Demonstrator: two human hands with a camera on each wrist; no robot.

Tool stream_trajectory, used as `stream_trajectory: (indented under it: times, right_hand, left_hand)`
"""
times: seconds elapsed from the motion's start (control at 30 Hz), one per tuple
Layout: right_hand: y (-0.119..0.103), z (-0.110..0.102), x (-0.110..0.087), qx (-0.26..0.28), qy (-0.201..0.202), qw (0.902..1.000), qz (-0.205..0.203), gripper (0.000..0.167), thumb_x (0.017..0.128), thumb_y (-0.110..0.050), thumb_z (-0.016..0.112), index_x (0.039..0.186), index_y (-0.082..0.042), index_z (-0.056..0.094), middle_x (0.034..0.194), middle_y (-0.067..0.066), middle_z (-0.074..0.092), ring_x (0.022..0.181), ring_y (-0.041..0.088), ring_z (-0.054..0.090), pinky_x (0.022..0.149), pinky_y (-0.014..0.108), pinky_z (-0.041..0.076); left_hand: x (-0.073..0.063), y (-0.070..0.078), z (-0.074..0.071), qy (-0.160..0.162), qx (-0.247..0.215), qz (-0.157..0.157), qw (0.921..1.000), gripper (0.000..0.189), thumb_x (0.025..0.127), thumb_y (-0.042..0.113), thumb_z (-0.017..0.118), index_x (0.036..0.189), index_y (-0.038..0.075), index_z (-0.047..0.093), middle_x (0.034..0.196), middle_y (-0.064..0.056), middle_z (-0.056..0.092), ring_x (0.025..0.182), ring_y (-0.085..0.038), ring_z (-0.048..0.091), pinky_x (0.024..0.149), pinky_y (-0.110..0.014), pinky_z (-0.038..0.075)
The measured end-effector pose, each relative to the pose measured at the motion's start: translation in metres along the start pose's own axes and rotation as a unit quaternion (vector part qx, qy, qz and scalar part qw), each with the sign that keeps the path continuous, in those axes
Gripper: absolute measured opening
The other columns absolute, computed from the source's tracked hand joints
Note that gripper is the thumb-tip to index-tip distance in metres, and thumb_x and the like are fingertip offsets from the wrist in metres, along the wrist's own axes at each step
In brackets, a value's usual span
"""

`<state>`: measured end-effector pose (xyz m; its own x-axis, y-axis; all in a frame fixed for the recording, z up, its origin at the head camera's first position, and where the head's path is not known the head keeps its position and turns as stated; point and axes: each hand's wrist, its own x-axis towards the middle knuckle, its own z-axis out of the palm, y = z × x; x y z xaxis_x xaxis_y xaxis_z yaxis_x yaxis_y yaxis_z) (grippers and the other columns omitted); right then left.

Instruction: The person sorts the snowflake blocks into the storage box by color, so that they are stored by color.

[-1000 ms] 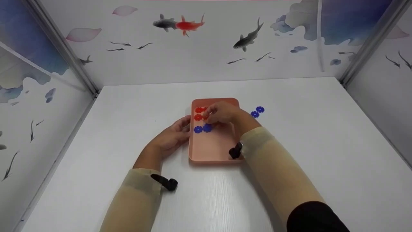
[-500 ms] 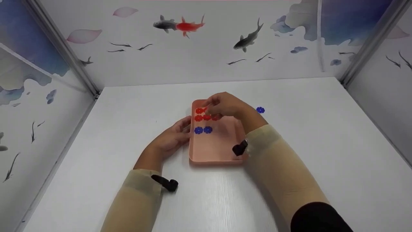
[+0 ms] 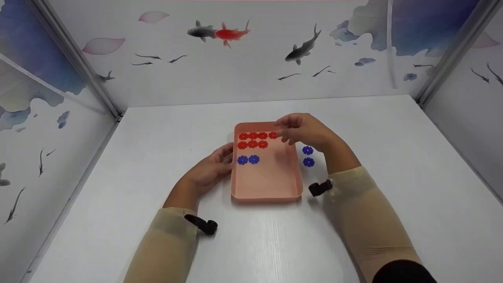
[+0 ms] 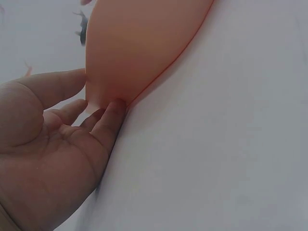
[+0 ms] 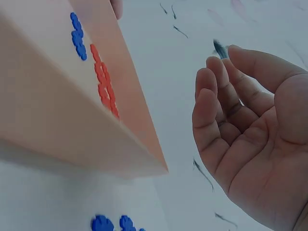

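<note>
A pink tray [image 3: 267, 184] lies on the table. Inside it, several red flower-shaped pieces [image 3: 252, 144] form two rows near the far end, with two blue flower-shaped pieces [image 3: 248, 159] below them. My left hand [image 3: 210, 171] rests against the tray's left side; in the left wrist view, its thumb and fingertips touch the tray's outer wall [image 4: 139, 43]. Above the tray's far right corner is my right hand [image 3: 308, 129]. Its fingers are loosely bent and, in the right wrist view, hold nothing.
Just right of the tray, two more blue flower-shaped pieces [image 3: 308, 156] lie on the white table [image 3: 157, 137]. Side walls and a back wall [image 3: 251, 74] with fish pictures enclose the table.
My right hand has moved right from above the red pieces to the tray's far right corner. More red pieces and the two blue ones beside the tray now show. The left hand stays put.
</note>
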<state>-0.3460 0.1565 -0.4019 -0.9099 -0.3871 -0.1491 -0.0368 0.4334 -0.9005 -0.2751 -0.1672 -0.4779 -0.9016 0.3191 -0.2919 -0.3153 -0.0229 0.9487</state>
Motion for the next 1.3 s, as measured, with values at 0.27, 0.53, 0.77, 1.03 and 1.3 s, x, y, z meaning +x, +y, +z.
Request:
stream_trajectory:
  times: [0.27,0.53,0.77,1.03,1.3]
  right_hand:
    - [0.036,-0.034,0.002,0.026,0.062,0.9957,0.064,0.039,0.104,-0.033,0.071,0.140,-0.021,0.067,0.139,0.014,0.068,0.121,0.031,0.069,0.107,0.043,0.060]
    - [0.068,-0.058,0.001,0.077,0.135,0.9848,0.079,0.044,0.104,-0.032,0.071,0.144,-0.016,0.064,0.133,0.007,0.069,0.118,0.024,0.068,0.099,0.027,0.062]
    - [0.090,-0.069,0.000,0.070,0.171,0.9772,0.105,0.048,0.103,-0.036,0.072,0.147,-0.019,0.061,0.138,0.001,0.066,0.124,0.020,0.062,0.107,0.032,0.055]
    - [0.103,-0.071,-0.001,0.044,0.163,0.9776,0.127,0.046,0.104,-0.032,0.071,0.148,-0.025,0.060,0.148,0.001,0.064,0.132,0.022,0.060,0.118,0.039,0.050]
    - [0.103,-0.067,-0.006,0.015,0.156,0.9788,0.132,0.041,0.107,-0.014,0.064,0.146,-0.025,0.062,0.149,0.004,0.061,0.141,0.025,0.056,0.127,0.045,0.044]
  left_hand:
    - [-0.001,0.001,-0.001,0.005,-0.008,-0.005,0.9999,0.082,0.097,0.009,0.076,0.165,0.036,0.039,0.171,0.014,0.040,0.163,-0.014,0.034,0.128,-0.037,0.042]
    - [0.001,0.001,-0.002,0.003,-0.006,-0.003,1.0000,0.082,0.097,0.009,0.076,0.165,0.034,0.039,0.172,0.013,0.039,0.164,-0.014,0.032,0.129,-0.037,0.040]
    - [0.002,0.000,-0.002,-0.001,-0.004,-0.004,1.0000,0.083,0.096,0.011,0.078,0.165,0.034,0.038,0.172,0.013,0.038,0.163,-0.013,0.032,0.129,-0.037,0.040]
    - [0.002,0.000,0.000,0.002,0.000,-0.004,1.0000,0.083,0.096,0.013,0.079,0.165,0.035,0.039,0.171,0.013,0.040,0.163,-0.013,0.034,0.129,-0.037,0.041]
    - [0.001,-0.001,0.001,0.003,0.000,-0.002,1.0000,0.083,0.096,0.014,0.080,0.166,0.034,0.039,0.171,0.013,0.040,0.163,-0.013,0.034,0.128,-0.037,0.041]
